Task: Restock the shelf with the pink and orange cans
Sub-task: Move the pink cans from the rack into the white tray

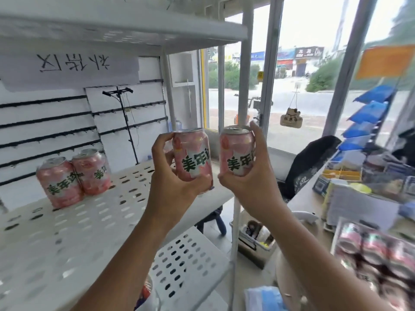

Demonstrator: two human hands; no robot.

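1. Left hand (pixel 170 176) grips one pink can (pixel 193 153), with the thumb on the can's left side and the fingers curled round the back. Right hand (pixel 249 176) grips a second pink can (pixel 238 151), with a fingertip up by the rim and the palm cupping the lower body.
2. Both held cans are upright with the long axis near vertical. They are in the air, side by side with a narrow gap, and neither touches the shelf board (pixel 67 232).
3. Landmark: the standing pair (pixel 74 176) of pink cans, touching each other on that board.
4. Both held cans lie right of the standing pair and higher. The left-hand can is nearer to it and the right-hand can is further right.
5. Judgement: the coming move runs leftward and down onto the bare board right of the pair, with the axis kept vertical. The left hand has the shorter path.
6. In the way: the upper shelf (pixel 112 30) caps the space above the pair. The corner post (pixel 245 75), well right of the pair, stands behind the right-hand can.
7. Other things: a paper sign (pixel 67 66) hangs above and behind the pair. A tray of cans (pixel 370 250) lies far right of it and lower.
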